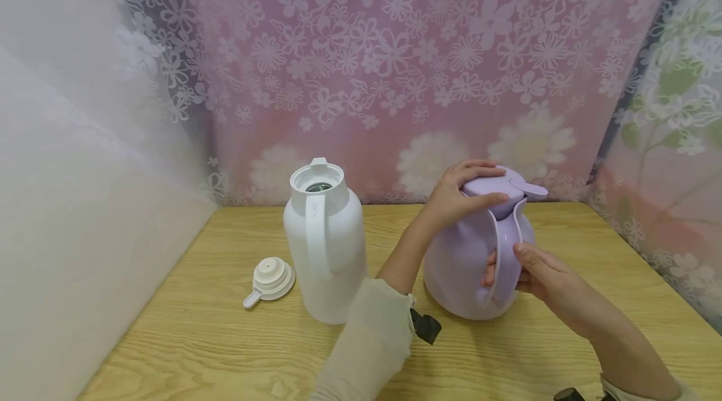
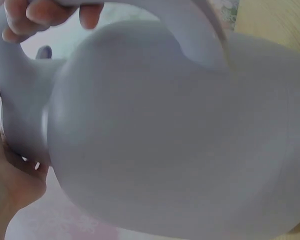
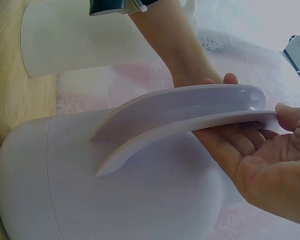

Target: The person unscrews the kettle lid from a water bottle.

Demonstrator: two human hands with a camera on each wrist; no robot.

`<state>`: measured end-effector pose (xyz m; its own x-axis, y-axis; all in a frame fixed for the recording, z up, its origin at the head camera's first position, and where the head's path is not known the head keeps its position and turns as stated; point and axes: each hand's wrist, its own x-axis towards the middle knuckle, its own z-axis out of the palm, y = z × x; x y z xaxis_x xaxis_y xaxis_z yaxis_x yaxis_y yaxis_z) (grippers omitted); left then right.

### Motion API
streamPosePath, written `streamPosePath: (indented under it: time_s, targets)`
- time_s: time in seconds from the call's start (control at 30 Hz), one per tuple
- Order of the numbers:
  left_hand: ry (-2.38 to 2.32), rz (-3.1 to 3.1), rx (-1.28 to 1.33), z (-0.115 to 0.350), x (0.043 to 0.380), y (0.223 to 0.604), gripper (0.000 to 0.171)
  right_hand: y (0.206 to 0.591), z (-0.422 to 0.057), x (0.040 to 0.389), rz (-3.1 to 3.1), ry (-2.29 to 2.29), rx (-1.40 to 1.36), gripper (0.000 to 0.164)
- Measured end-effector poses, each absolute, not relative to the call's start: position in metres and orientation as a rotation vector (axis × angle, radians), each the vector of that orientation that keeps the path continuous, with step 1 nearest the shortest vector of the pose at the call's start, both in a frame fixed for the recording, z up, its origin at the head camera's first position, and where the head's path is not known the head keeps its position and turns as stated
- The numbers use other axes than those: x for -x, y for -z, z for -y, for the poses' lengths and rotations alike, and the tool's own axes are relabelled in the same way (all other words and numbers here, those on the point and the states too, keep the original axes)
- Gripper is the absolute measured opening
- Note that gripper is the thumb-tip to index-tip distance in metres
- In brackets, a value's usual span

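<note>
Left hand (image 1: 459,191) is grasping the lilac lid (image 1: 496,186) from the left: fingers are lying over the far side, thumb is running along the near side. Lid is sitting at the mouth of the lilac jug (image 1: 457,263), its tab (image 1: 533,189) pointing right. Dark gap is showing under the lid's right edge; can't tell if it's fully seated.

Right hand (image 1: 549,282) is gripping the lilac handle (image 1: 507,257) from the right: fingers are passing through the loop, thumb is pressing on the outside near the top. Right wrist view is showing those fingers curling round the handle.

Lilac jug is standing upright on the right half of the wooden table (image 1: 197,351), base resting on the top.

White jug (image 1: 344,250) is standing upright to its left, well apart, its own handle (image 1: 318,238) facing near. Its mouth is gaping, dark greenish inside. White lid (image 1: 272,276) is lying just left of that jug, stepped plug facing up, tab pointing near-left.

Pale sleeve (image 1: 366,338) is covering the left forearm, a black strap (image 1: 425,327) sticking out right of its cuff. Pink floral backdrop (image 1: 361,62) is hanging behind the table's far edge.
</note>
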<state>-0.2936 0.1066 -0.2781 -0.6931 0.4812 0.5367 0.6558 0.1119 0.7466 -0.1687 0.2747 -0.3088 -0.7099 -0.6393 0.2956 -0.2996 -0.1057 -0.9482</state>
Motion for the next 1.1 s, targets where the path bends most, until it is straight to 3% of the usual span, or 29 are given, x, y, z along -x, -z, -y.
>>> streamPosePath:
  time_s: [0.33, 0.63, 0.77, 0.9, 1.1]
  targets:
    - [1.514, 2.235, 0.824, -0.118, 0.268, 0.275, 0.043, 0.31, -0.277, 0.168, -1.906, 1.905, 0.993, 0.046]
    - [1.047, 2.483, 0.592, -0.129, 0.254, 0.259, 0.051, 0.309, -0.28, 0.168, -1.877, 1.905, 0.965, 0.047]
    - [0.947, 2.534, 0.671, -0.126, 0.256, 0.257, 0.052, 0.31, -0.279, 0.167, -1.859, 1.91, 0.98, 0.047]
    - [0.899, 2.463, 0.939, -0.116, 0.268, 0.258, 0.054, 0.31, -0.278, 0.168, -1.857, 1.916, 1.009, 0.047]
    - [1.15, 2.274, 1.304, -0.103, 0.291, 0.265, 0.039, 0.309, -0.275, 0.169, -1.879, 1.909, 1.037, 0.047]
